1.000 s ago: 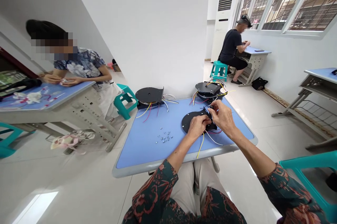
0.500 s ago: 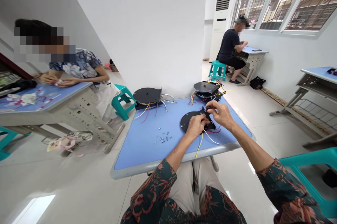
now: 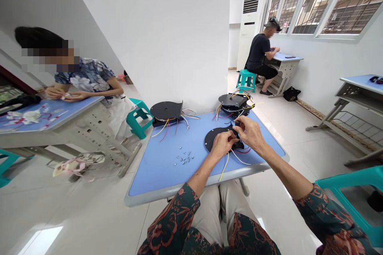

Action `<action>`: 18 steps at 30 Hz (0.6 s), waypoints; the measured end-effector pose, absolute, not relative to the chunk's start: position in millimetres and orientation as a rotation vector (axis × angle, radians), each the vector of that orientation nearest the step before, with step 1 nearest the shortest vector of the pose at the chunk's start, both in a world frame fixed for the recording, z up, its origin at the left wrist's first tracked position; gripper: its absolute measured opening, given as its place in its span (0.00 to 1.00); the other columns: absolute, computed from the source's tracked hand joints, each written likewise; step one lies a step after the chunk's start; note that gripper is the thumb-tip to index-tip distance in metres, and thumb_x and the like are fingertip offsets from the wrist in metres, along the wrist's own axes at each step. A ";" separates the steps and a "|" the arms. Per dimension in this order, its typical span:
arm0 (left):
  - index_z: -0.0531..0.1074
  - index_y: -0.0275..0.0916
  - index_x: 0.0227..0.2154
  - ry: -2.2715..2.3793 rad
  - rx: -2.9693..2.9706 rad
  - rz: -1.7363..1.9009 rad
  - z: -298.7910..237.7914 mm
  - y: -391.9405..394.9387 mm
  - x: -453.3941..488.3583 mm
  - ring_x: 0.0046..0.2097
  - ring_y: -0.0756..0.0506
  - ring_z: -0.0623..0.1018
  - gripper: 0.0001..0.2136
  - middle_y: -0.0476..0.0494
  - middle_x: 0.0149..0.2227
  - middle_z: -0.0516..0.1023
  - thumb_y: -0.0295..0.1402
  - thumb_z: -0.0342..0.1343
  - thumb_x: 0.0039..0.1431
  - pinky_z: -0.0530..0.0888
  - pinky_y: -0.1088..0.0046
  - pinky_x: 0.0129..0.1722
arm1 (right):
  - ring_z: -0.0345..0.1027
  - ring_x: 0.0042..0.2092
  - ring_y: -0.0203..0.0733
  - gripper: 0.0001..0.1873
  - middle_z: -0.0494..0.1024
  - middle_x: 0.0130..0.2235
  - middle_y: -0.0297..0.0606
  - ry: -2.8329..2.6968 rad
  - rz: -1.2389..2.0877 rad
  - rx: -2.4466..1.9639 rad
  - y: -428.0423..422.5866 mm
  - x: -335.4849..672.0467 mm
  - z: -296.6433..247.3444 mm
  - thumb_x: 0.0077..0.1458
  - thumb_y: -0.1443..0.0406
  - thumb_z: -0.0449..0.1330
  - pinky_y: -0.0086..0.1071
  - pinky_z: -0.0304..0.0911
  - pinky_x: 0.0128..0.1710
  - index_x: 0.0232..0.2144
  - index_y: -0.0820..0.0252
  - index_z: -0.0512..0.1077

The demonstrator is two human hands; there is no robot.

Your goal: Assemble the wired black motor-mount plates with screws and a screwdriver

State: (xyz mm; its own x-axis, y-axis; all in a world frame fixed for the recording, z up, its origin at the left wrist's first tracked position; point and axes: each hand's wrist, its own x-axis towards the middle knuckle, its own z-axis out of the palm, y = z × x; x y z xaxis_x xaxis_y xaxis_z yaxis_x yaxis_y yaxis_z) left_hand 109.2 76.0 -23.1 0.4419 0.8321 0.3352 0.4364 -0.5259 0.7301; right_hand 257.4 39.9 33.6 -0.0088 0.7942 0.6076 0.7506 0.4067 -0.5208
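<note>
A round black plate assembly [image 3: 211, 137] lies near the middle right of the blue table, with yellow, white and red wires trailing from its near side. My left hand [image 3: 222, 143] rests over its right part, fingers pinched together near the straight flange; what they grip is hidden. Between the thumb and fingers of my right hand [image 3: 250, 132] is a short black handle [image 3: 237, 123], held upright just above the flange. Its lower end is hard to make out. Several small silver screws [image 3: 184, 159] lie loose to the left of the plate.
Another black disc assembly [image 3: 166, 110] with wires sits at the table's back left, and stacked ones [image 3: 235, 100] at the back right. A white wall [image 3: 167, 39] rises behind the table [image 3: 161, 167]. Two people sit at other desks; a teal stool [image 3: 344, 183] stands at right.
My right hand has tilted and shifted slightly at the black handle. My left hand stays at the flange. The whole view has moved a little.
</note>
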 end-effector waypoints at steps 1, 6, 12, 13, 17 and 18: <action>0.74 0.38 0.25 1.064 2.139 0.931 -22.7 75.8 109.3 0.29 0.50 0.70 0.09 0.52 0.26 0.75 0.32 0.61 0.61 0.62 0.76 0.31 | 0.67 0.31 0.41 0.04 0.75 0.29 0.36 -1.738 0.069 -1.350 40.7 257.9 32.8 0.54 0.67 0.61 0.33 0.63 0.34 0.35 0.57 0.73; 0.76 0.38 0.26 1.088 2.095 0.896 -23.2 76.1 109.4 0.30 0.50 0.72 0.06 0.51 0.26 0.77 0.31 0.63 0.58 0.64 0.77 0.32 | 0.71 0.34 0.40 0.10 0.79 0.32 0.35 -1.901 0.243 -1.192 48.1 267.5 39.9 0.52 0.72 0.58 0.31 0.64 0.36 0.35 0.57 0.75; 0.77 0.38 0.26 1.120 2.124 0.868 -22.6 76.3 110.3 0.31 0.49 0.74 0.08 0.48 0.29 0.79 0.34 0.63 0.60 0.64 0.76 0.32 | 0.75 0.37 0.40 0.15 0.82 0.38 0.36 -2.004 0.601 -1.020 45.6 272.0 47.7 0.62 0.66 0.53 0.34 0.69 0.40 0.48 0.56 0.75; 0.77 0.38 0.26 1.121 2.132 0.871 -21.9 76.2 110.6 0.31 0.49 0.74 0.08 0.48 0.29 0.80 0.34 0.63 0.60 0.64 0.76 0.32 | 0.74 0.38 0.41 0.14 0.82 0.39 0.37 -1.989 0.544 -1.057 43.4 270.8 47.1 0.63 0.64 0.54 0.34 0.68 0.41 0.48 0.56 0.75; 0.77 0.39 0.27 1.116 2.166 0.857 -19.6 75.8 111.9 0.33 0.49 0.75 0.09 0.49 0.30 0.81 0.35 0.62 0.61 0.63 0.75 0.33 | 0.71 0.37 0.41 0.10 0.80 0.39 0.40 -1.904 0.233 -1.188 37.5 264.4 41.9 0.62 0.63 0.57 0.35 0.67 0.41 0.42 0.56 0.77; 0.76 0.39 0.27 1.124 2.165 0.854 -19.3 75.8 112.3 0.33 0.49 0.75 0.09 0.49 0.31 0.81 0.35 0.62 0.62 0.63 0.75 0.33 | 0.70 0.36 0.41 0.09 0.79 0.37 0.39 -1.883 0.185 -1.210 37.7 263.2 40.5 0.61 0.63 0.58 0.34 0.67 0.40 0.40 0.57 0.77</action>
